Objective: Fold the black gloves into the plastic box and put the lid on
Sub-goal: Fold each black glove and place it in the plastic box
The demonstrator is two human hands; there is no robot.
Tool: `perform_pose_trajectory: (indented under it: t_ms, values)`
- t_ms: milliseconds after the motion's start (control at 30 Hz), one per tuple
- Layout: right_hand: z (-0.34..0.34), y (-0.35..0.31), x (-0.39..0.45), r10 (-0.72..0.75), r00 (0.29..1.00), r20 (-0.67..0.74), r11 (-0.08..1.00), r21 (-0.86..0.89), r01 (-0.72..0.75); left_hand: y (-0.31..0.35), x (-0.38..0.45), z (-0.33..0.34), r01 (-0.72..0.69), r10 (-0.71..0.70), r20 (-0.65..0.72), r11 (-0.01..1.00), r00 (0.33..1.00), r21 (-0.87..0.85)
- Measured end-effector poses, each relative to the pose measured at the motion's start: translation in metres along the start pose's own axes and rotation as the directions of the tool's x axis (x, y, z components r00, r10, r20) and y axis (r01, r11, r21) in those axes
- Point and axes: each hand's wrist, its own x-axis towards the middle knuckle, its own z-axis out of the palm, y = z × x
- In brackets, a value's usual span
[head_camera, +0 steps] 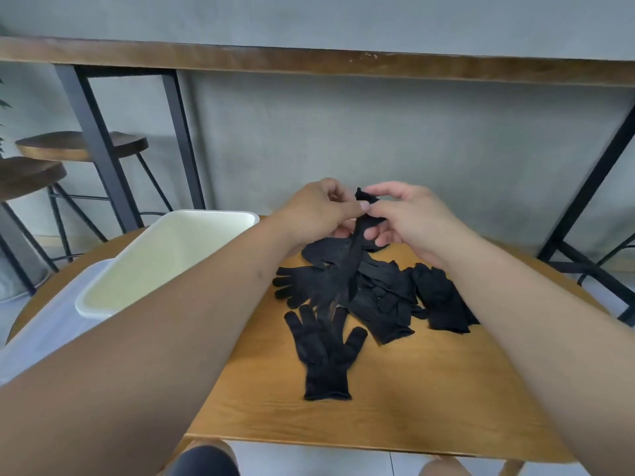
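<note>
Stools (51,159) at far left, off the desk, under a higher wooden counter (309,61).

Lid (51,321), translucent, lies flat at the left edge of the desk (412,389); the plastic box (165,259) sits partly on top of it, open side up. No gloves visible inside.

Left hand (319,211) raised over the far middle of the desk, fingers curled, thumb and forefinger pinching the top of one black glove (355,255). That glove hangs down as a narrow strip, its lower end reaching the pile.

Loose gloves (378,290) heaped below the hands, several overlapping; count cannot be told. One spread glove (326,355) lies flat nearest the person, fingers pointing away, cuff toward the near edge.

Right hand (402,214) meets the left at the same glove's upper end, fingertips pinching the cuff. Both grips clamped on the one glove. A further dark bundle (443,297) lies beneath the right forearm.

Judgement: task barely begun; this looks like the first glove being straightened for folding.

Risks from here:
- Hanging end touches the heap; lifting further may drag a neighbour along or tangle fingers, since the knit clings.
- Limp fabric folded in the air may twist instead of lying flat.
- Bundle under the right forearm could be swept off the desk when that arm crosses toward the box.
- Lid is pinned beneath the box; pulling it free later may shift or tip the box and spill folded gloves.
</note>
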Motion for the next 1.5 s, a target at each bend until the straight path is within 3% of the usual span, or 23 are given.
perform_pose_trajectory:
  t_ms: [167, 267, 367, 467, 533, 633, 867, 1067, 1200, 1400, 1500]
  values:
    - [0.007, -0.008, -0.006, 0.075, 0.993, 0.089, 0.992, 0.099, -0.083, -0.002, -0.013, -0.008, -0.066, 0.049, 0.076, 0.966, 0.996, 0.250]
    - [0.008, -0.012, -0.009, 0.113, 0.980, 0.164, 0.979, 0.153, -0.139, -0.006, -0.013, -0.014, -0.087, 0.081, 0.034, 0.958, 0.996, 0.273]
    - [0.006, -0.015, -0.010, 0.097, 0.993, 0.073, 0.991, -0.098, -0.090, -0.010, -0.012, -0.019, -0.077, 0.084, -0.032, 0.982, 0.996, 0.175]
    - [0.003, -0.014, -0.011, 0.023, 0.999, 0.038, 0.900, -0.435, -0.004, -0.015, -0.013, -0.023, -0.049, 0.052, -0.018, 0.991, 0.999, 0.126]
    - [0.002, -0.009, -0.010, 0.035, 0.997, 0.065, 0.854, -0.519, 0.004, -0.018, -0.015, -0.024, -0.033, 0.031, 0.019, 0.991, 0.999, 0.127]
    - [0.002, 0.000, -0.009, 0.056, 0.997, 0.057, 0.849, -0.528, -0.018, -0.024, -0.017, -0.024, 0.005, -0.010, 0.041, 0.991, 0.999, 0.134]
    - [0.010, 0.015, 0.002, 0.068, 0.997, 0.039, 0.881, -0.471, -0.042, -0.041, -0.006, -0.022, 0.049, -0.019, -0.089, 0.937, 0.996, 0.347]
    - [0.010, 0.018, 0.007, -0.150, 0.984, -0.096, 0.909, -0.406, 0.099, -0.035, -0.003, -0.016, -0.044, 0.109, -0.178, 0.940, 0.978, 0.337]
    - [0.017, 0.039, -0.017, -0.188, 0.982, -0.013, 0.838, -0.523, 0.153, -0.059, -0.032, -0.008, -0.061, 0.126, -0.131, 0.906, 0.983, 0.418]
    - [0.047, 0.130, -0.063, 0.040, 0.974, 0.223, 0.671, -0.729, 0.139, -0.143, -0.091, 0.018, -0.055, -0.022, 0.105, 0.735, 0.994, 0.676]
    - [0.058, 0.153, -0.073, 0.014, 0.954, 0.298, 0.542, -0.804, 0.243, -0.172, -0.106, 0.025, -0.057, -0.034, 0.123, 0.744, 0.992, 0.666]
